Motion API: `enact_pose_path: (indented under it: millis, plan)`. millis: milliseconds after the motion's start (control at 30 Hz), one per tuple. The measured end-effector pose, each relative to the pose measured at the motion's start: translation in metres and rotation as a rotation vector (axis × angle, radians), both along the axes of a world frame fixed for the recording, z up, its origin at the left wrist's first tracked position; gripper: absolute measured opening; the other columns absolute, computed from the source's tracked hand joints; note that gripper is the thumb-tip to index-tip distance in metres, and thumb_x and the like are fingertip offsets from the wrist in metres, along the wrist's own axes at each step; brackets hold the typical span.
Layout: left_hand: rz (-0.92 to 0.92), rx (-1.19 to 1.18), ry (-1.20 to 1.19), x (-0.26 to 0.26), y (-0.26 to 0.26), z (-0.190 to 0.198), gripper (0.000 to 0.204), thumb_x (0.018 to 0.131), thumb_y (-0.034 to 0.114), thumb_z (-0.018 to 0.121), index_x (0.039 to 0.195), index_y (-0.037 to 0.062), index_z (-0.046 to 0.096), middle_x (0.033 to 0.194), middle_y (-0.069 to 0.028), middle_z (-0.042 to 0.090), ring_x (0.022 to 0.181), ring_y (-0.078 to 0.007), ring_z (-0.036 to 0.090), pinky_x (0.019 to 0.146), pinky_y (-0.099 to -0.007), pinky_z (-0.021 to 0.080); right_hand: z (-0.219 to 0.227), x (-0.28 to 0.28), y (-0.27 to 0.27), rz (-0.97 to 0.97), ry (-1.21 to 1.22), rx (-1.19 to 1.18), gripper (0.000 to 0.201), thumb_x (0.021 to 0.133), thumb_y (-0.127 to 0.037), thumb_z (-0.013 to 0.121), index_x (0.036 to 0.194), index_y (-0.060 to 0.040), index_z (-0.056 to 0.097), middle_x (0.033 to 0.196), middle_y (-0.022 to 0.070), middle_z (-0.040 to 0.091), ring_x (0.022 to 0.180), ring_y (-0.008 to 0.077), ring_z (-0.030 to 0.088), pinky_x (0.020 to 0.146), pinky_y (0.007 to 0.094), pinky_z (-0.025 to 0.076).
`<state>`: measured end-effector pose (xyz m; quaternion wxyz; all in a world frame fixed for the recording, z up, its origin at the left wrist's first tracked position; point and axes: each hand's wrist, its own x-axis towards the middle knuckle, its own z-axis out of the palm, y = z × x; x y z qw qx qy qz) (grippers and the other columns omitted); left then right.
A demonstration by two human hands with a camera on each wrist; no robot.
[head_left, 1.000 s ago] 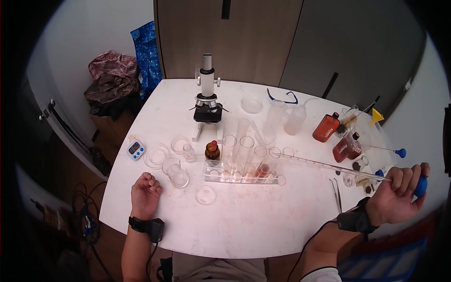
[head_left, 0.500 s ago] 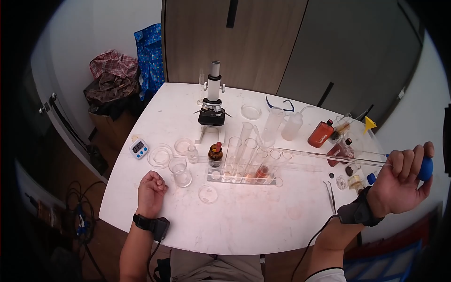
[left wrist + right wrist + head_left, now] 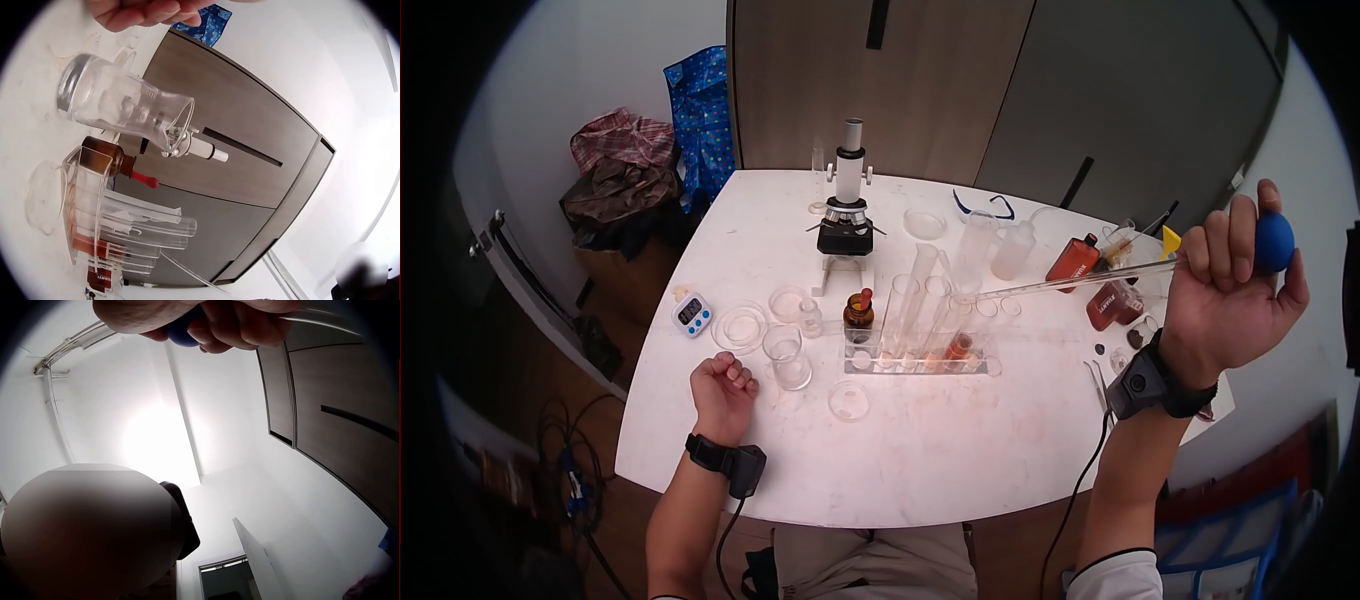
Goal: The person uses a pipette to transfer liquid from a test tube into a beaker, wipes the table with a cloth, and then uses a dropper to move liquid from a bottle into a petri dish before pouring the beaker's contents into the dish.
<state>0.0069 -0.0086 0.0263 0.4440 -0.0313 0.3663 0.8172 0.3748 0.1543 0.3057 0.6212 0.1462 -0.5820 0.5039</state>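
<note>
My right hand (image 3: pixel 1225 300) is raised at the right, fingers wrapped round the upper end of a long glass pipette (image 3: pixel 1080 281). Its blue rubber bulb (image 3: pixel 1274 242) sits between fingers and thumb. The pipette slants down leftward, its lower end overlapping the mouths of the glass test tubes (image 3: pixel 900 312) in the head view. These lean in a clear rack (image 3: pixel 915 370); one short tube has orange-red contents (image 3: pixel 957 350). My left hand (image 3: pixel 722 400) rests by the table's left side, fingers loosely curled with nothing in them. Close to it stands a clear glass beaker (image 3: pixel 103 97).
A brown dropper bottle (image 3: pixel 859 318) stands behind the rack, with a microscope (image 3: pixel 846 235) farther back. Petri dishes (image 3: pixel 849 401) and a timer (image 3: pixel 693 315) lie at the left. Red-brown bottles (image 3: pixel 1072 262), tweezers (image 3: pixel 1097 385) and a wash bottle (image 3: pixel 1014 252) are on the right.
My right hand has risen with the pipette, so the bulb end is higher and the pipette slopes the other way. The left hand has stayed near the beaker.
</note>
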Motion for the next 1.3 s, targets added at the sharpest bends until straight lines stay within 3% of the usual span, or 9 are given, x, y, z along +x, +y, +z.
enact_pose_path:
  millis: [233,433,667,1000,1233,1300]
  plan:
    - [-0.053,-0.043,0.001,-0.007,0.009,-0.006,0.019,0.087,0.023,0.047,0.070,0.0135,0.047,0.055,0.0022,0.039,0.052,-0.0130,0.037,0.059,-0.0302,0.034,0.002,-0.030,0.012,-0.056,-0.025,-0.080,0.047,0.094,-0.038,0.037,0.111,0.0023,0.054,0.060,-0.0002,0.038,0.047,0.0066,0.023,0.043,0.0236,0.020]
    - [-0.197,0.064,0.053,-0.013,0.004,-0.006,0.017,0.089,0.019,0.044,0.074,0.0125,0.049,0.060,0.0017,0.043,0.056,-0.0127,0.041,0.061,-0.0303,0.039,0.005,-0.052,0.029,-0.039,-0.117,-0.142,0.045,0.095,-0.036,0.036,0.107,0.0010,0.058,0.060,-0.0004,0.038,0.047,0.0069,0.022,0.044,0.0232,0.020]
    - [-0.298,0.059,0.162,-0.011,0.004,-0.009,0.008,0.079,0.009,0.043,0.079,0.0083,0.051,0.064,-0.0017,0.049,0.059,-0.0149,0.046,0.062,-0.0302,0.040,-0.001,-0.089,0.061,0.016,-0.323,-0.273,0.041,0.096,-0.035,0.035,0.099,-0.0014,0.058,0.059,-0.0012,0.037,0.047,0.0071,0.022,0.044,0.0238,0.021]
    - [-0.297,0.007,0.336,-0.004,0.003,-0.007,0.018,0.068,-0.005,0.040,0.079,0.0047,0.050,0.066,-0.0027,0.048,0.060,-0.0147,0.045,0.061,-0.0279,0.041,-0.039,-0.118,0.072,0.025,-0.445,-0.399,0.040,0.098,-0.041,0.040,0.092,-0.0053,0.058,0.055,-0.0035,0.034,0.045,0.0061,0.021,0.043,0.0231,0.020]
    - [-0.263,0.089,0.286,-0.005,0.002,-0.008,0.015,0.071,-0.003,0.041,0.079,0.0059,0.050,0.065,-0.0020,0.048,0.060,-0.0150,0.045,0.062,-0.0286,0.040,-0.052,-0.120,0.074,0.042,-0.439,-0.436,0.036,0.096,-0.037,0.039,0.090,-0.0054,0.057,0.055,-0.0032,0.035,0.044,0.0065,0.022,0.042,0.0240,0.020]
    - [-0.297,0.091,0.257,-0.006,0.001,-0.010,0.009,0.079,0.003,0.041,0.079,0.0069,0.050,0.064,-0.0017,0.047,0.060,-0.0151,0.044,0.061,-0.0290,0.039,-0.052,-0.119,0.072,0.053,-0.444,-0.434,0.035,0.096,-0.036,0.039,0.090,-0.0054,0.056,0.055,-0.0030,0.034,0.044,0.0066,0.022,0.042,0.0242,0.020]
